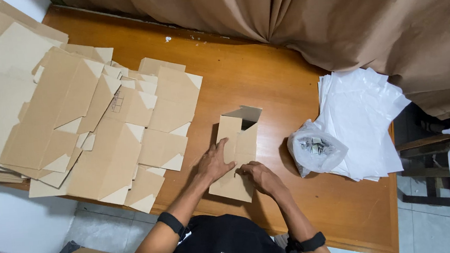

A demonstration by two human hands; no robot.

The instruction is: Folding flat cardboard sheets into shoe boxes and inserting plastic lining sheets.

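The small cardboard box [239, 155] lies on the wooden table [264, 80], just right of the flat cardboard blanks [75, 122], open end pointing away. The left hand [214, 162] presses flat, fingers spread, on its left panel; the right hand [261, 177] pinches its near edge. Folding cleanly likely needs firm pressure along the crease.

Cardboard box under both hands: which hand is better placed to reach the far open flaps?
Left, probably. The left hand lies flat higher on the box, nearer the open flaps; the right hand sits at the near end.
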